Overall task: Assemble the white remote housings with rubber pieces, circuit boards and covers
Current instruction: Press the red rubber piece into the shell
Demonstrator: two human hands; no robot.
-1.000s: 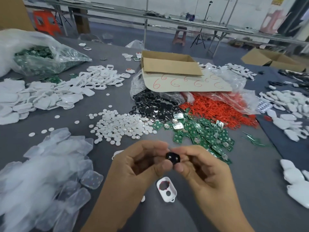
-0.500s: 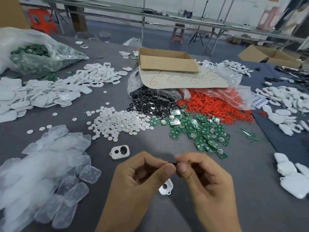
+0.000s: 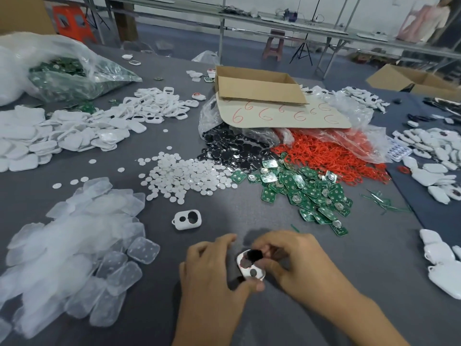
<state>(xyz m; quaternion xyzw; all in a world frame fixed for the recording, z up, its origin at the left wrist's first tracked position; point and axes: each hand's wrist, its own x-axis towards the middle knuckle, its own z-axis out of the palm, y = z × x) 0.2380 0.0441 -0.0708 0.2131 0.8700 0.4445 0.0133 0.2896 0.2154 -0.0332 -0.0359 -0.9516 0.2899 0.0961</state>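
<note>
Tabletop (image 3: 274, 221) crowded with parts | left hand (image 3: 212, 268) now grips housing (image 3: 252, 270) | right hand (image 3: 299, 265) pinches rubber (image 3: 254, 254), lowered onto its hole | seating probably starts

On the table (image 3: 374, 258), a housing (image 3: 250, 268) sits between the left hand (image 3: 212, 268) and right hand (image 3: 296, 263), a rubber piece (image 3: 254, 254) on it. Behind lies a spare housing (image 3: 186, 220), discs (image 3: 184, 176) farther back, circuit boards (image 3: 304, 188) right, covers (image 3: 74, 245) left.

White housing (image 3: 250, 268), black rubber piece (image 3: 254, 254)

Two hands (image 3: 212, 268) (image 3: 299, 265), two stray housings (image 3: 249, 269) (image 3: 186, 220), two cardboard boxes (image 3: 259, 88) (image 3: 414, 79)
</note>
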